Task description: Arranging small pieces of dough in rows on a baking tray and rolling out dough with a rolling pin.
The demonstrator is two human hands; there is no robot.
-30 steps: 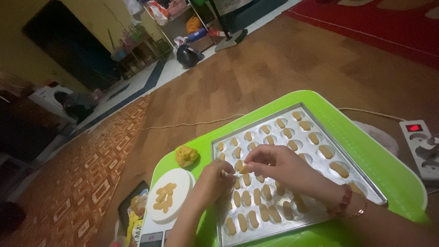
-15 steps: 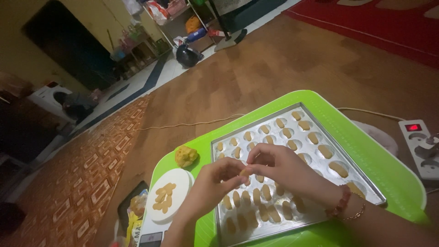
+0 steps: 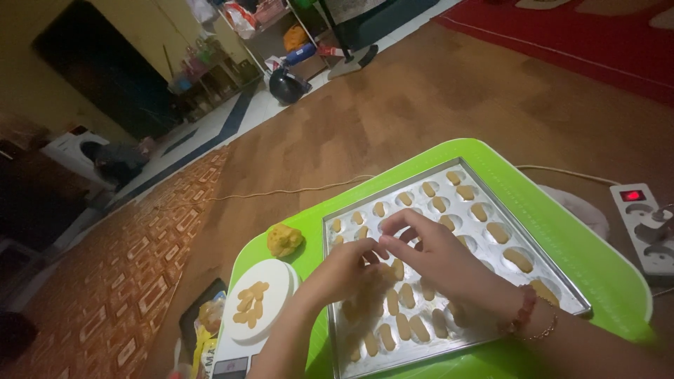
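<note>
Green plastic forms the big tray (image 3: 604, 274) lying on the wooden floor, and on it sits a metal baking tray (image 3: 562, 281) filled with rows of small oblong dough pieces (image 3: 406, 295). Over the middle of the baking tray the left hand (image 3: 344, 270) and right hand (image 3: 435, 256) meet, fingertips pinched together at one spot; whether a dough piece is nipped between them cannot be told. Left of the baking tray, on the green tray, lies a yellow dough lump (image 3: 284, 239), and below it a white plate (image 3: 270, 288) carrying shaped pieces. Right of the green tray, a white power strip (image 3: 646, 228) shows a red light.
</note>
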